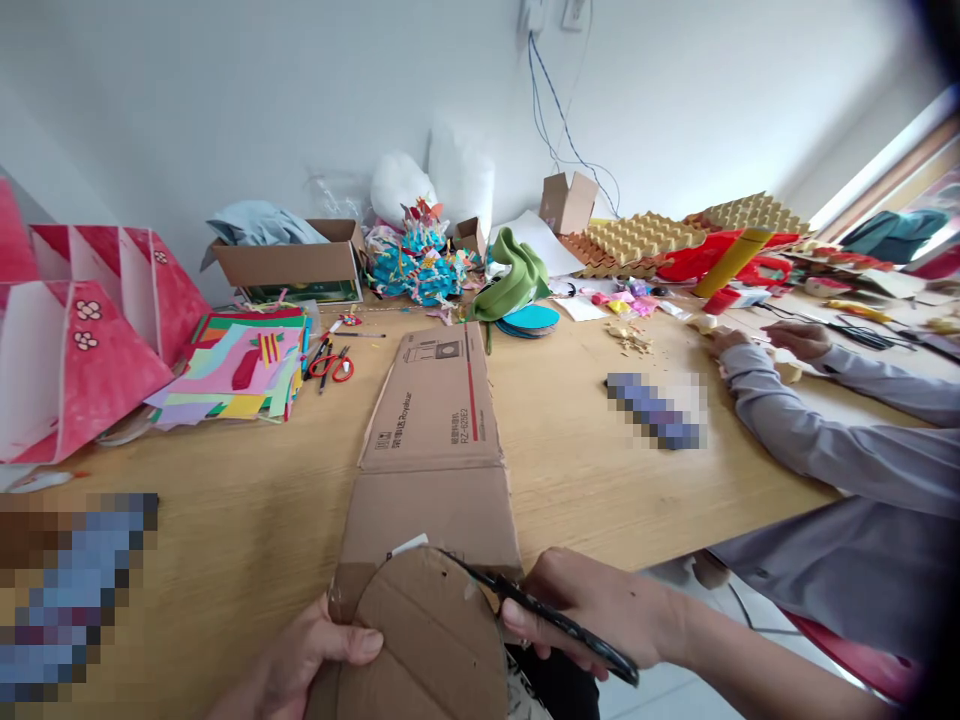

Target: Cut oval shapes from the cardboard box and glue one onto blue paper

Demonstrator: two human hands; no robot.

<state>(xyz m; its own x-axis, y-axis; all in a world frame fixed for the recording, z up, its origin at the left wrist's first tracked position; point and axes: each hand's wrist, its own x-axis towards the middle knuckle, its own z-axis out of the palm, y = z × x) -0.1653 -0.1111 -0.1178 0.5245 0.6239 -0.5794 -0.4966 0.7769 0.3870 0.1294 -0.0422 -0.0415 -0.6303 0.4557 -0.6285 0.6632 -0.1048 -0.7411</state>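
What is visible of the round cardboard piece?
The round cardboard piece is plain brown, with slanting creases and a small dark mark near its top; the picture's lower edge cuts it off. It overlaps the long cardboard sheet. The left hand has its thumb on the left side; black scissors in the right hand reach its upper right edge.

The single view looks forward and down from the wearer's head, close above the table [585, 490].
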